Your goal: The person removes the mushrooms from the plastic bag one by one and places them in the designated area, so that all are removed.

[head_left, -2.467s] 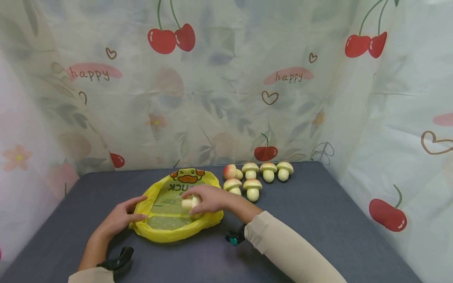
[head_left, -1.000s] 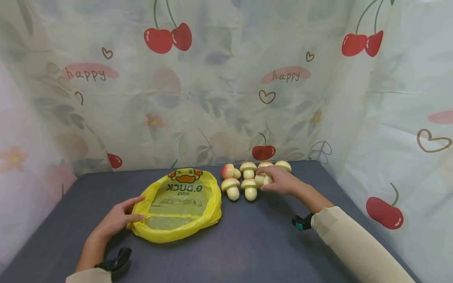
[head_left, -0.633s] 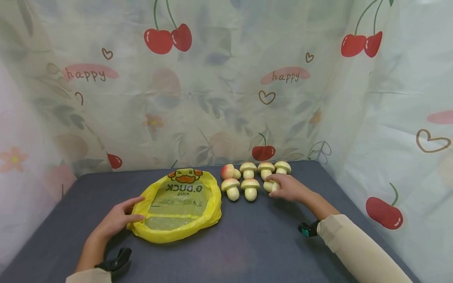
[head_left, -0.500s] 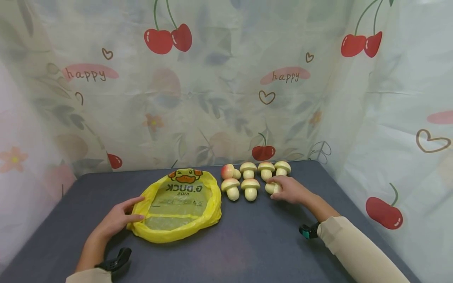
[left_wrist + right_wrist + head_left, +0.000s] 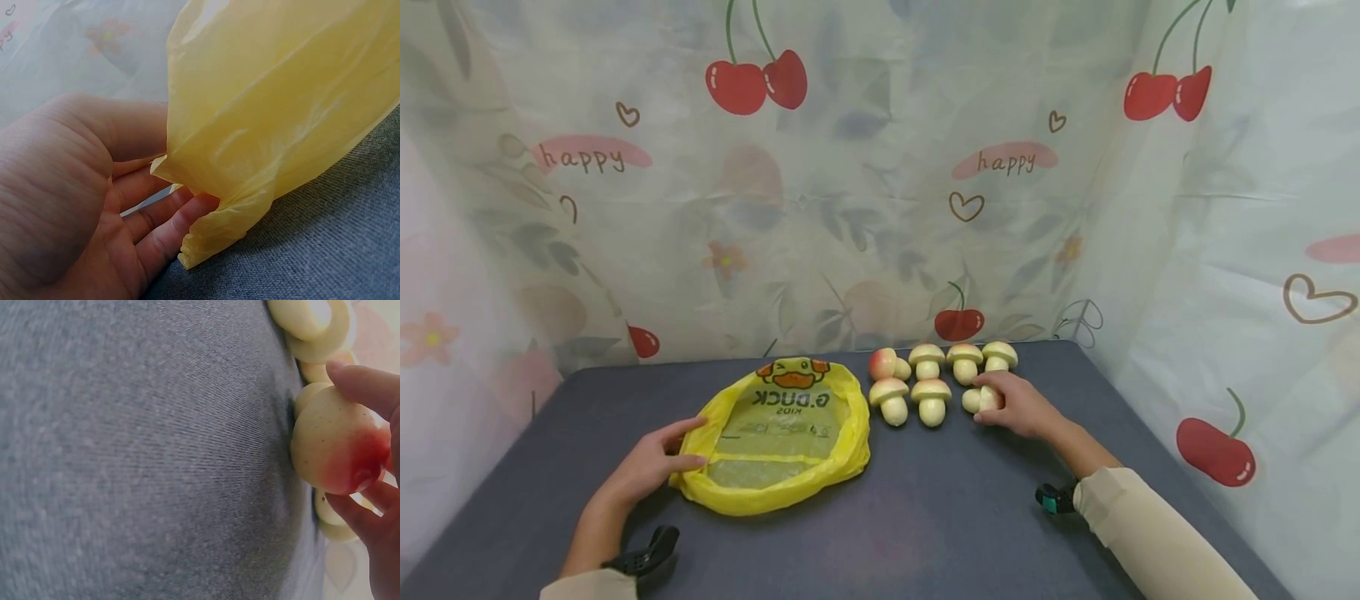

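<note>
My left hand [image 5: 651, 462] holds the left rim of a yellow plastic bag [image 5: 850, 450], thumb and fingers on either side of the thin film [image 5: 250, 119]. The bag's mouth gapes upward, showing a duck print and mirrored lettering inside. At the right, my right hand [image 5: 1018, 406] grips a toy mushroom [image 5: 973, 401] by its cap, stem pointing left, low at the table. In the right wrist view that mushroom's cap [image 5: 331, 437] is cream with a red patch, between thumb and fingers. Beside it lie several more mushrooms, including a front-row one [image 5: 932, 404].
One mushroom [image 5: 883, 364] at the back left of the group lies on its side, red cap showing. The dark grey cloth-covered table [image 5: 910, 508] ends at a printed curtain [image 5: 850, 208] behind and at both sides.
My right hand has come out of the bag with a mushroom and moved right, to the end of the front row. Lately it has barely shifted. My left hand stays at the rim.
</note>
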Motion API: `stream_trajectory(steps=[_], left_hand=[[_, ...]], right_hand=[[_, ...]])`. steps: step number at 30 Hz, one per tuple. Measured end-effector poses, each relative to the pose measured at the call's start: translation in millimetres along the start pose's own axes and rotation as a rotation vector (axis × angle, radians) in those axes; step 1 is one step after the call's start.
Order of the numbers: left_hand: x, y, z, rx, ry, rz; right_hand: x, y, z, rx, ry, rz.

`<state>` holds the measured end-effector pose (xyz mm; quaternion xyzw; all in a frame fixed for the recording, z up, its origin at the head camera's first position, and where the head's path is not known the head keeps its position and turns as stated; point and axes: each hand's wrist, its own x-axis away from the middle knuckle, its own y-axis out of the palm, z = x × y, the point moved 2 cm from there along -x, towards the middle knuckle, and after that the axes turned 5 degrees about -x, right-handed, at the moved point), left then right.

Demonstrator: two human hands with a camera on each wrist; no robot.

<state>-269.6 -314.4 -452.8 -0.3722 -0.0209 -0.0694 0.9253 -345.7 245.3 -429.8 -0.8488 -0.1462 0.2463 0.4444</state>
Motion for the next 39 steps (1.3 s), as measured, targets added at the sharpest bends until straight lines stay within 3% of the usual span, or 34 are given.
stream_trajectory(steps=[28,39], left_hand=[[-1.2,2.7,2.4,-0.003,0.039,0.001],[4.2,-8.4,6.7,-0.016,0.054,-0.023]], right_hand=[[-2,6,-1,-0.035,0.054,0.039],[10,2,-9,-0.03,0.013,0.105]])
